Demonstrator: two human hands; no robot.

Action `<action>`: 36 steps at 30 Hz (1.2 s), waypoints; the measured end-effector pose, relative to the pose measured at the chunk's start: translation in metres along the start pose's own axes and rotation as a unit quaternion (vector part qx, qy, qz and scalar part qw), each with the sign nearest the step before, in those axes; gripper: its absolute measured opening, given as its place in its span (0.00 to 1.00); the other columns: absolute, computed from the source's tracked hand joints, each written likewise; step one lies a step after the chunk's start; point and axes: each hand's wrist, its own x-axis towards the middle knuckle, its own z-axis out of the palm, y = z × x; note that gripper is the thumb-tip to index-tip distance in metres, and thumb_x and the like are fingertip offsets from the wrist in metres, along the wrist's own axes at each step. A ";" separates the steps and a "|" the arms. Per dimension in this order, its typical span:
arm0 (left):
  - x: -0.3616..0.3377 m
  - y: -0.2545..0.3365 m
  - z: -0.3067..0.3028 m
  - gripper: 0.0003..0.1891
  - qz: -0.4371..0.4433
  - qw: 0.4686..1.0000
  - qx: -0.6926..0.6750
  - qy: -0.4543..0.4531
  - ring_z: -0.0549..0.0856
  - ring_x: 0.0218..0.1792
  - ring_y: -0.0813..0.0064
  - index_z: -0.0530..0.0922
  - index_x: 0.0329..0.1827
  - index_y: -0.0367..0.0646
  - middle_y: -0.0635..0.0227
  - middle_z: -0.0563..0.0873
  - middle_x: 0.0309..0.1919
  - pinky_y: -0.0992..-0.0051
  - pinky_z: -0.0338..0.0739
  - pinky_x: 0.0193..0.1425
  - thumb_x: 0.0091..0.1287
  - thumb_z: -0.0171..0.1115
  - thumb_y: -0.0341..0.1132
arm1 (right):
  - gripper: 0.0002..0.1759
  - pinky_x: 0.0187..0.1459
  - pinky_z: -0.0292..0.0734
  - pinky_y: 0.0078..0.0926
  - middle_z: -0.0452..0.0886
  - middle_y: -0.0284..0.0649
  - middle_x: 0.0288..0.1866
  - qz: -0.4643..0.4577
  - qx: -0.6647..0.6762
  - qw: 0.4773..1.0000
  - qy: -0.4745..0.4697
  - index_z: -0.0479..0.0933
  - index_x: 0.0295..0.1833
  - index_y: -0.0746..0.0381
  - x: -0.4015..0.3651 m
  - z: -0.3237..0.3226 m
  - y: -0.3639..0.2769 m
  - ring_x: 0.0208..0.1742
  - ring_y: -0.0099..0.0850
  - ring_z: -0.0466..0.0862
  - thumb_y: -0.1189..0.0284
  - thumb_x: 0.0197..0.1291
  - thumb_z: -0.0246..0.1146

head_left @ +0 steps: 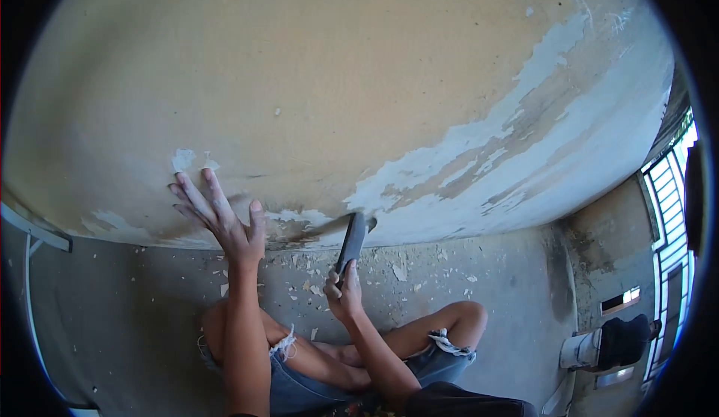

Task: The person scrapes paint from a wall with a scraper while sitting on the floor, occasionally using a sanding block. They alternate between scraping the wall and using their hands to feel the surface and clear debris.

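Note:
My left hand [225, 218] is raised with its fingers spread, the fingertips against or very close to the lower part of the yellowish wall [299, 80]. Pale dust covers the fingers. In my right hand [346, 293] is the handle of a dark, flat scraper [352, 241], its fingers wrapped round it. The scraper's broad end meets the wall low down, beside a dark stained strip. Right of it, a wide band of whitish bare surface [464, 147] shows where paint is gone.
Paint flakes [399, 272] litter the grey floor [517, 282] along the wall's foot. My crossed legs in torn jeans [314, 379] are below. A pale metal frame [34, 297] stands at left. At far right are another person [622, 341] and a barred window [668, 215].

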 end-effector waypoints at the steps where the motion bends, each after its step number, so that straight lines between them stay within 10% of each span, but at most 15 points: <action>1: 0.000 0.003 -0.002 0.44 -0.006 1.000 -0.008 -0.001 0.38 0.80 0.40 0.48 0.82 0.42 0.45 0.40 0.81 0.38 0.29 0.76 0.71 0.45 0.62 | 0.25 0.22 0.58 0.17 0.67 0.27 0.25 -0.021 0.009 1.000 -0.005 0.68 0.44 0.55 -0.010 0.007 -0.016 0.15 0.19 0.59 0.42 0.72 0.48; 6: 0.003 0.018 -0.002 0.44 -0.003 0.998 -0.025 0.049 0.41 0.80 0.40 0.48 0.81 0.41 0.43 0.41 0.80 0.38 0.33 0.76 0.70 0.47 0.61 | 0.25 0.20 0.52 0.16 0.68 0.27 0.27 -0.199 0.031 0.970 -0.138 0.69 0.47 0.57 0.004 0.071 -0.127 0.17 0.15 0.58 0.44 0.73 0.47; 12: -0.006 0.033 -0.005 0.46 0.055 0.995 -0.042 0.075 0.42 0.78 0.34 0.51 0.81 0.47 0.44 0.44 0.79 0.30 0.38 0.74 0.64 0.57 0.58 | 0.19 0.17 0.55 0.15 0.70 0.31 0.27 -0.039 -0.010 0.999 0.008 0.67 0.49 0.53 -0.007 0.006 -0.021 0.17 0.17 0.61 0.48 0.74 0.51; 20: -0.014 0.052 0.008 0.53 0.052 0.998 0.018 -0.020 0.41 0.79 0.36 0.51 0.81 0.47 0.42 0.42 0.79 0.30 0.33 0.73 0.57 0.64 0.63 | 0.24 0.22 0.56 0.19 0.69 0.30 0.25 -0.228 0.013 0.970 -0.086 0.69 0.44 0.59 -0.019 0.093 -0.154 0.18 0.19 0.60 0.46 0.74 0.49; 25: -0.014 0.055 0.008 0.53 0.046 0.999 0.012 -0.011 0.40 0.78 0.33 0.52 0.81 0.53 0.42 0.41 0.79 0.26 0.33 0.71 0.55 0.65 0.65 | 0.22 0.19 0.55 0.19 0.70 0.32 0.25 -0.083 -0.023 0.996 -0.005 0.67 0.46 0.58 -0.018 0.045 -0.080 0.16 0.19 0.60 0.48 0.75 0.50; 36: -0.015 0.053 0.004 0.53 0.032 0.999 0.021 -0.016 0.40 0.79 0.35 0.53 0.81 0.52 0.43 0.42 0.80 0.28 0.31 0.73 0.56 0.65 0.65 | 0.23 0.18 0.54 0.15 0.74 0.35 0.28 -0.200 -0.035 0.976 -0.076 0.68 0.44 0.57 -0.028 0.104 -0.139 0.15 0.18 0.60 0.46 0.74 0.50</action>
